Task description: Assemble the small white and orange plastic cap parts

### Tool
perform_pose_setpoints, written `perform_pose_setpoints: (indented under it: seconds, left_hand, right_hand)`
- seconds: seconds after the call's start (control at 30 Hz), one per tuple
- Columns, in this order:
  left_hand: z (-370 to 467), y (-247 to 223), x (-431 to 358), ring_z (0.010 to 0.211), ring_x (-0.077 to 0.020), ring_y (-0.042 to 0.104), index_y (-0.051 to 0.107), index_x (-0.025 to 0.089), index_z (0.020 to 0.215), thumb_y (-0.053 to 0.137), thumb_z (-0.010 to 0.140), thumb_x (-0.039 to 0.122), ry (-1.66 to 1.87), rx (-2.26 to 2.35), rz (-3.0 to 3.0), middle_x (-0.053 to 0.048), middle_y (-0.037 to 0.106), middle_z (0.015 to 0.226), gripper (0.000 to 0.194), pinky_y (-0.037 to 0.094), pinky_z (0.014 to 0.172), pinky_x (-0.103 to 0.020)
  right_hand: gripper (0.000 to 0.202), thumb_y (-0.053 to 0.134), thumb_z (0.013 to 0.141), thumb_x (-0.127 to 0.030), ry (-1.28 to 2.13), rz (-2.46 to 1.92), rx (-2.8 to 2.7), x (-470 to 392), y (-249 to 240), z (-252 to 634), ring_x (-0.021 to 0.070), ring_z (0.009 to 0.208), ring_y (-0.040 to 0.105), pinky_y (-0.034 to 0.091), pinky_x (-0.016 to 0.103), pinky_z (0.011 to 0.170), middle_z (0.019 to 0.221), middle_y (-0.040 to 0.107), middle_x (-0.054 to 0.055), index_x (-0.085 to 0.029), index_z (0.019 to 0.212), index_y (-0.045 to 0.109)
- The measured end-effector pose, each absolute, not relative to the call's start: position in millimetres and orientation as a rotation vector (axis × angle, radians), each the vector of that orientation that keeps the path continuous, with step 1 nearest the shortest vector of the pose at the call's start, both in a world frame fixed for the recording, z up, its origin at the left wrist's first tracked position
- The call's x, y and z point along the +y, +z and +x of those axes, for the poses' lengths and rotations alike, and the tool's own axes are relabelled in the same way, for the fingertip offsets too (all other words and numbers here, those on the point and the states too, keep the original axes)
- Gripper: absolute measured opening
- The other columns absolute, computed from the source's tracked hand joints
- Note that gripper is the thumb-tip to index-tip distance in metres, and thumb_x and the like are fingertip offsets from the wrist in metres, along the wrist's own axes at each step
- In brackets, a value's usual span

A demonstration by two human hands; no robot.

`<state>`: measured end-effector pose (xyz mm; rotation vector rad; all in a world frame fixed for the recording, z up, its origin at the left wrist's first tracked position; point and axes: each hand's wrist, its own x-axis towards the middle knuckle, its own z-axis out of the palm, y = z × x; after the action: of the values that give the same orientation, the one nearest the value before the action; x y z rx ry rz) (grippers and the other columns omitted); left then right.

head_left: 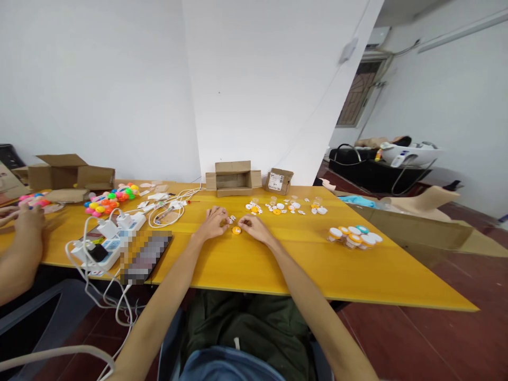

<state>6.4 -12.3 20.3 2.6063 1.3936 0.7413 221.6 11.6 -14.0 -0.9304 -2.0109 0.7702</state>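
Note:
On the yellow table, an orange disc [236, 230] with a white shape on top lies flat between my hands. My left hand [215, 223] rests to its left, fingers curled and fingertips drawn together; what they hold, if anything, is too small to make out. Right beside those fingertips are small white pieces [232, 218]. My right hand [255, 229] is at the disc's right edge with thumb and fingers pinched, and anything between them is hidden. Further back lie more orange discs [277, 211] among scattered white pieces and small clear cups [273, 201].
Capped jars [354, 238] cluster at the right. Open cardboard boxes [233, 182] stand against the wall. A power strip [119, 246] with white cables and a phone [147, 256] occupy the left. Another person's hand [29, 217] works beside colourful balls [113, 200].

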Motion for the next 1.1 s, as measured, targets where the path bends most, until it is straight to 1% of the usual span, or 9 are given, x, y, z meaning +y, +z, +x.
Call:
perform_pose_setpoints:
  seconds: [0.1,0.2,0.3,0.4,0.53,0.77,0.97,1.1]
  left_hand:
    - [5.8,19.4,-11.3,0.115,-0.0283,0.046,0.071,0.026,0.086,0.065,0.084,0.023,0.757,1.427,2.606,-0.005,0.061,0.111,0.007,0.036,0.101,-0.048]
    - [5.5,18.0,-10.1,0.115,-0.0285,0.046,0.072,0.025,0.084,0.066,0.083,0.023,0.765,1.439,2.617,-0.006,0.061,0.112,0.007,0.037,0.1,-0.048]
    - [6.0,18.0,-9.9,0.114,-0.0284,0.047,0.073,0.025,0.083,0.066,0.083,0.023,0.761,1.441,2.617,-0.006,0.061,0.111,0.007,0.037,0.1,-0.048]
    - [7.1,19.2,-11.2,0.115,-0.0277,0.047,0.073,0.024,0.082,0.066,0.084,0.022,0.753,1.451,2.604,-0.006,0.061,0.11,0.007,0.037,0.1,-0.046]
    - [7.3,19.0,-11.7,0.115,-0.0269,0.046,0.074,0.025,0.084,0.066,0.085,0.022,0.741,1.447,2.602,-0.005,0.061,0.11,0.009,0.036,0.101,-0.045]
    - [4.2,15.0,-7.8,0.114,-0.0271,0.046,0.076,0.027,0.087,0.066,0.087,0.026,0.734,1.39,2.629,-0.005,0.062,0.108,0.011,0.035,0.102,-0.045]
    - [3.9,14.3,-6.5,0.114,-0.027,0.046,0.076,0.028,0.087,0.068,0.085,0.026,0.735,1.389,2.61,-0.005,0.062,0.109,0.008,0.035,0.102,-0.046]
    - [3.1,12.6,-5.0,0.114,-0.0269,0.046,0.076,0.028,0.088,0.066,0.087,0.026,0.738,1.385,2.593,-0.005,0.062,0.108,0.01,0.035,0.102,-0.045]
  right_hand:
    - [0.01,0.069,0.081,-0.03,0.861,-0.917,-2.024,9.5,-12.4,222.8,0.0184,0.081,0.064,0.052,0.033,0.079,0.086,0.07,0.003,-0.02,0.083,0.071]
    - [0.021,0.078,0.075,-0.035,0.892,-0.913,-2.043,7.0,-11.7,224.2,0.0197,0.088,0.064,0.051,0.035,0.085,0.092,0.07,0.003,-0.021,0.09,0.071]
    - [0.027,0.082,0.071,-0.035,0.872,-0.908,-2.077,5.0,-11.4,224.6,0.0205,0.093,0.063,0.051,0.037,0.089,0.096,0.069,0.003,-0.022,0.092,0.071]
    - [0.028,0.083,0.069,-0.033,0.849,-0.908,-2.099,4.4,-12.2,224.0,0.0209,0.094,0.063,0.05,0.038,0.091,0.097,0.068,0.002,-0.022,0.091,0.071]
    - [0.025,0.082,0.07,-0.032,0.824,-0.902,-2.111,6.1,-15.6,223.0,0.021,0.094,0.063,0.05,0.038,0.091,0.098,0.067,0.003,-0.022,0.09,0.071]
    - [0.022,0.081,0.071,-0.031,0.818,-0.876,-2.111,9.6,-19.2,223.5,0.0207,0.093,0.062,0.05,0.038,0.091,0.096,0.066,0.002,-0.022,0.089,0.071]
    - [0.023,0.081,0.07,-0.029,0.837,-0.886,-2.112,8.9,-17.7,223.5,0.0206,0.093,0.062,0.049,0.038,0.091,0.096,0.066,0.002,-0.022,0.089,0.071]
    - [0.024,0.081,0.071,-0.031,0.826,-0.889,-2.12,10.2,-19.0,223.6,0.0205,0.093,0.062,0.049,0.038,0.091,0.097,0.066,0.002,-0.022,0.09,0.071]
